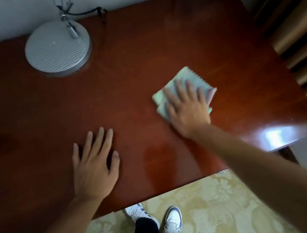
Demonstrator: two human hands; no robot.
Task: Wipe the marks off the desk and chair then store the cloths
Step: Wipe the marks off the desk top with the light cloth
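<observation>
1. I see the right hand [187, 108] blurred, covering much of the cloth [187, 78]; the lamp [58, 49] is cut off above its base.
2. The cloth is pale green, folded, flat on the right side of the desk [137, 48].
3. My right hand's fingers are spread, pressing it.
4. The left hand [93, 165] lies flat, spread on bare wood.
</observation>
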